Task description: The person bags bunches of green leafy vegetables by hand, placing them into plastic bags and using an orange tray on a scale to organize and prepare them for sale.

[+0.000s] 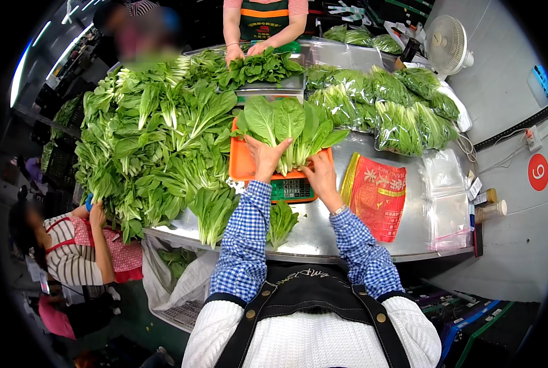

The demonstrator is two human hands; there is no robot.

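Note:
Leafy greens with pale stems [290, 126] lie in an orange plastic tray [242, 171] on a digital scale [293, 188] with a green keypad. Over the left part of the bunch is my left hand [265, 155], thumb and fingers spread against leaves and stems. At the stem ends on the right, my right hand [321, 175] has its fingers bent against the greens; whether it grips them is unclear. A small bunch of greens [282, 224] rests on the metal table [311, 239] between my forearms.
A large heap of greens [150, 138] covers the table's left. Bagged greens [398, 129], a red printed bag [377, 195] and clear plastic bags [446, 202] lie right. A fan [446, 43] stands behind. Co-workers' hands work at the far side and left edge. A white sack [182, 285] hangs below.

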